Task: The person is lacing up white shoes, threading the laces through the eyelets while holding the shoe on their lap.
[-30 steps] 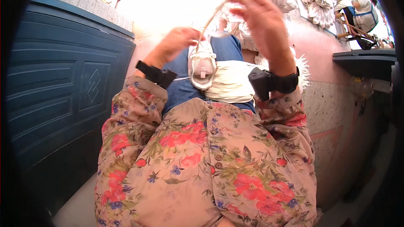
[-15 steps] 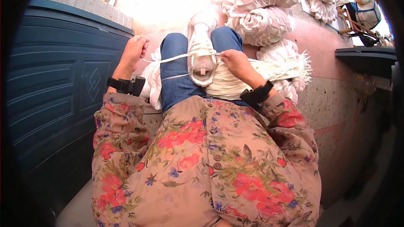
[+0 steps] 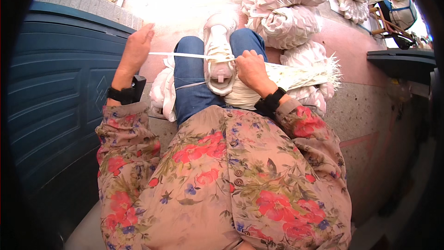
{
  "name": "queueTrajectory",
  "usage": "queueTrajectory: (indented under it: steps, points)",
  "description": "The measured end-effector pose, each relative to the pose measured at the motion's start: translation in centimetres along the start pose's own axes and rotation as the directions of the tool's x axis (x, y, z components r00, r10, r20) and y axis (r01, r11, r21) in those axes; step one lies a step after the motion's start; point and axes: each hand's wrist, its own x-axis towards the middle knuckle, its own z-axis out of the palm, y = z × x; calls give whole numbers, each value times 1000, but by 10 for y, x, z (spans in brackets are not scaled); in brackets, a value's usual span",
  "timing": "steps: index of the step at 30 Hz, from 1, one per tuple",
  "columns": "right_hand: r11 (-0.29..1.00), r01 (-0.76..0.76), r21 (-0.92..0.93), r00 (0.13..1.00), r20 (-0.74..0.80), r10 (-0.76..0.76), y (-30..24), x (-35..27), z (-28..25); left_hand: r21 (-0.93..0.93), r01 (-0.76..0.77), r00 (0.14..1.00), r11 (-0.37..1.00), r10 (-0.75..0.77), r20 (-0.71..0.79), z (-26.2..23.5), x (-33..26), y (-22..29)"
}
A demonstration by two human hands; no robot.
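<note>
One white lace (image 3: 178, 55) is drawn straight across the pale sneaker (image 3: 220, 70).
Compared with half a second ago, the lace's left run has been straightened, so slack seems to be taken out. Just right of the sneaker, the lace is clamped in the curled right hand (image 3: 252, 69); well to its left, the left hand (image 3: 134, 51) is raised beside the lace, and whether anything is gripped there cannot be told. The sneaker is cradled between the legs of the jeans (image 3: 188, 70), nearer the right hand. Beyond it, to the right, pale ruffled bundles (image 3: 284, 25) are piled.
</note>
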Motion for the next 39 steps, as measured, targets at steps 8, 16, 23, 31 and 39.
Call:
queueTrajectory:
  steps: [8,16,23,31,39]
  points:
    - [970,211,-121,966,180,-188,-9,11,-6,-180,188,935,965,-120,335,78,-56,69]
    - [980,153,-125,986,90,-142,-6,5,3,152,81,976,985,-109,187,108,-72,76]
    - [995,58,-76,998,-32,-60,-5,4,7,222,-19,975,975,-31,219,109,-61,88]
    - [994,77,-80,995,-59,-81,-4,1,7,249,-152,978,956,110,177,114,-62,97]
    - [990,73,-122,997,-1,-74,-8,-1,2,319,-177,963,931,98,251,132,-61,98]
